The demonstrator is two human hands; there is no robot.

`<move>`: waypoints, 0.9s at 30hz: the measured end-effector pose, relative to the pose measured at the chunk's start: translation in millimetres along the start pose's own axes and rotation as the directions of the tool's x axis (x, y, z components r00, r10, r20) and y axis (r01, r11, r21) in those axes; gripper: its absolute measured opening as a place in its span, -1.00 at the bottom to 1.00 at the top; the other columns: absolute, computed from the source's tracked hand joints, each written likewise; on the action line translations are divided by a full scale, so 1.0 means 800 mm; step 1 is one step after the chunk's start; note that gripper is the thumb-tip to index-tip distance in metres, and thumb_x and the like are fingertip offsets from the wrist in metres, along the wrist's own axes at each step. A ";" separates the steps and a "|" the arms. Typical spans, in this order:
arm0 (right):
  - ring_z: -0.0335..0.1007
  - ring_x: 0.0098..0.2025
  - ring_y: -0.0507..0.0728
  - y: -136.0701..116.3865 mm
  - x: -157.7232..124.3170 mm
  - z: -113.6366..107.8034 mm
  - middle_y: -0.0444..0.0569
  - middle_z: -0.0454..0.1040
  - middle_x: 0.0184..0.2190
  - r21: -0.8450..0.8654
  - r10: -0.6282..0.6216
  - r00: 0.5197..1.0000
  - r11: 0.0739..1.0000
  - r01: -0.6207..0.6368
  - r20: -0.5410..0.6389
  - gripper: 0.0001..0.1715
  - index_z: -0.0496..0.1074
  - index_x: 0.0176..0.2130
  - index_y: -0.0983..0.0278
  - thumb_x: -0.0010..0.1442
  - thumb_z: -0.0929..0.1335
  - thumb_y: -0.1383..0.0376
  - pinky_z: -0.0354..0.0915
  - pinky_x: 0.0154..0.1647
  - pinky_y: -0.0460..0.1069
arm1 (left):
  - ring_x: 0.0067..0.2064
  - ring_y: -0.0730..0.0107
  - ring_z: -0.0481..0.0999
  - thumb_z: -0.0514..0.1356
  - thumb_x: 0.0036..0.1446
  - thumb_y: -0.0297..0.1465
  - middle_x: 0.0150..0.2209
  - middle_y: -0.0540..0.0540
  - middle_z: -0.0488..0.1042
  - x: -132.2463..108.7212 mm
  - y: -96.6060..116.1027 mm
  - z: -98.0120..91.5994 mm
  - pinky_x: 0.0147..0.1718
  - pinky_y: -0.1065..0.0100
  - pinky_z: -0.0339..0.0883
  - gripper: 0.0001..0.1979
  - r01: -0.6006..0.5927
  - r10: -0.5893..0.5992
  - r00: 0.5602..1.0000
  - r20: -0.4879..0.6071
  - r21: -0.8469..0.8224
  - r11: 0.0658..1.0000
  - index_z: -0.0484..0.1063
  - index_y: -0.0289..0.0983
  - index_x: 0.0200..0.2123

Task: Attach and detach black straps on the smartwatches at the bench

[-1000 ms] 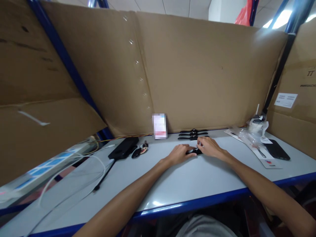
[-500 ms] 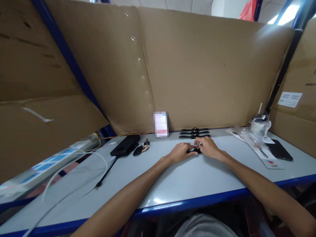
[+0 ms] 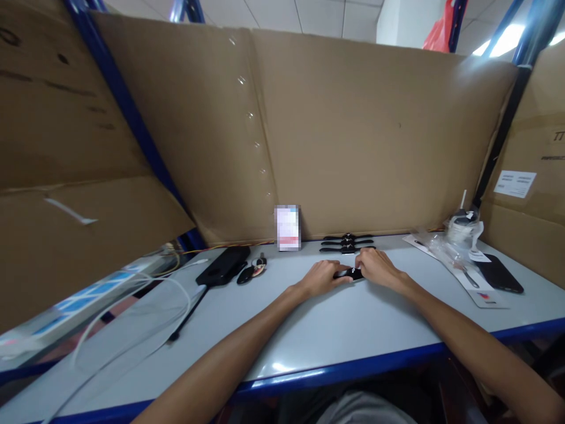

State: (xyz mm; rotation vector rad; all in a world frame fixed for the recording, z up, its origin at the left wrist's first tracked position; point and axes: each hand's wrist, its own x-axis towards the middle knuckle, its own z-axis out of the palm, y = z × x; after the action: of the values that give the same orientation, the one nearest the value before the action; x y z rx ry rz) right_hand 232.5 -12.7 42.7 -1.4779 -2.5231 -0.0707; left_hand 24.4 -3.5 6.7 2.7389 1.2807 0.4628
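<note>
Both my hands rest on the grey table (image 3: 353, 330) and meet over a small black watch-like piece (image 3: 348, 273). My left hand (image 3: 321, 277) has its fingers curled onto the piece's left end. My right hand (image 3: 375, 267) is closed on its right end, fingertips pinching. Just behind them lie three more black strapped pieces (image 3: 346, 243) in a row against the cardboard wall (image 3: 362, 135).
A black flat box (image 3: 223, 265) with a cable, a key fob (image 3: 251, 271) and a white cable (image 3: 132, 312) lie at left. A small blurred card (image 3: 287, 227) leans on the cardboard. At right are plastic bags (image 3: 459, 235), a paper sheet and a black phone (image 3: 498, 274).
The hands stay together on the black piece with only small finger shifts; the view itself has wobbled slightly.
</note>
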 end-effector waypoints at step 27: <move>0.50 -0.16 0.11 0.000 -0.007 -0.011 0.01 0.59 -0.13 0.030 -0.150 0.988 0.988 0.149 0.027 -0.52 0.64 -0.12 0.16 0.22 0.23 0.51 0.16 -0.24 -0.08 | -0.27 0.24 0.53 0.07 0.30 0.06 -0.26 -0.13 0.58 0.001 -0.002 0.002 -0.34 0.36 0.20 -0.48 -0.002 0.002 1.000 -0.005 -0.005 1.000 0.58 -0.15 0.01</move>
State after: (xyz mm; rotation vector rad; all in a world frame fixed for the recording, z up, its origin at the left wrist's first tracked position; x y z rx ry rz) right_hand 236.6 -18.4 49.9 -1.2864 -2.6439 -0.0375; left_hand 23.9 -2.0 5.3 2.7369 1.2768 0.4733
